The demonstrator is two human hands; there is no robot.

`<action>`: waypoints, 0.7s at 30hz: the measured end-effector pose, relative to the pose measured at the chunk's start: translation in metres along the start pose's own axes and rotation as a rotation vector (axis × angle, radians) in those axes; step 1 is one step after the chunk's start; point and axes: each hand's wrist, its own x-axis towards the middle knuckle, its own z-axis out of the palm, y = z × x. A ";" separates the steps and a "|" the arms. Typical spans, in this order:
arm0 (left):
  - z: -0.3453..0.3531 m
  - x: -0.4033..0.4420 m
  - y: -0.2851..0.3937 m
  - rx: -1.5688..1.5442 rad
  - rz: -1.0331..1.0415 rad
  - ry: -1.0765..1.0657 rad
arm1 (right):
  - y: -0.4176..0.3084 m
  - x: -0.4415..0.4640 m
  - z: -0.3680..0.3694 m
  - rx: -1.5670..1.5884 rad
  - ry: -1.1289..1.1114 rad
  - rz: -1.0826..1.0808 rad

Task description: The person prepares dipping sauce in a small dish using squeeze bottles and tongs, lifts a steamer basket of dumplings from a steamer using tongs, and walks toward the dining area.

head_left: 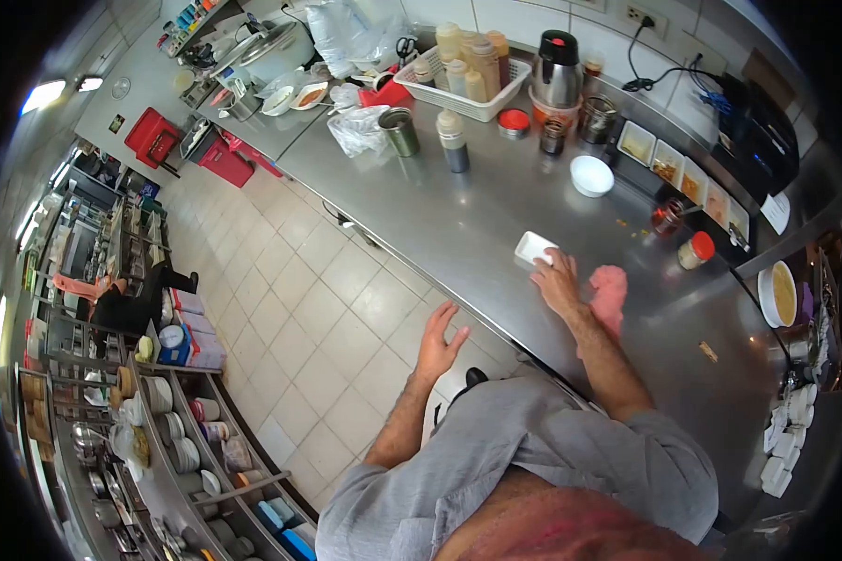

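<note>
My right hand is over the steel counter, its fingers closed on the near edge of a small white rectangular dish. Beside that wrist lies a crumpled pink cloth, partly behind the forearm. My left hand hangs in the air off the counter's front edge, thumb and fingers apart, holding nothing. Farther back on the counter are a round white bowl and a squeeze bottle of dark liquid. A red-lidded jar stands to the right.
A white basket of sauce bottles and a thermos stand along the wall. White trays of food sit in a row at the right. Shelves of dishes line the left, across the tiled floor. Another person is beyond them.
</note>
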 end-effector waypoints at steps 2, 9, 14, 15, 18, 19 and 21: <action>-0.036 0.005 -0.022 0.048 0.007 0.039 | -0.015 0.008 -0.014 -0.134 0.062 0.080; -0.093 0.016 -0.076 -0.090 -0.305 0.364 | 0.016 -0.066 -0.025 -0.544 0.239 0.637; -0.088 0.063 -0.089 -0.178 -0.283 0.216 | 0.021 -0.029 -0.011 -0.173 0.130 0.607; -0.086 0.078 -0.090 -0.189 -0.249 0.179 | 0.030 -0.017 -0.005 -0.042 0.155 0.560; -0.083 0.127 -0.097 -0.154 -0.187 0.088 | 0.040 0.012 0.013 -0.115 0.211 0.406; -0.083 0.142 -0.091 -0.189 -0.178 0.072 | 0.033 0.023 0.012 -0.063 0.197 0.530; -0.086 0.169 -0.082 -0.187 -0.107 0.023 | 0.033 0.030 0.017 -0.148 0.283 0.503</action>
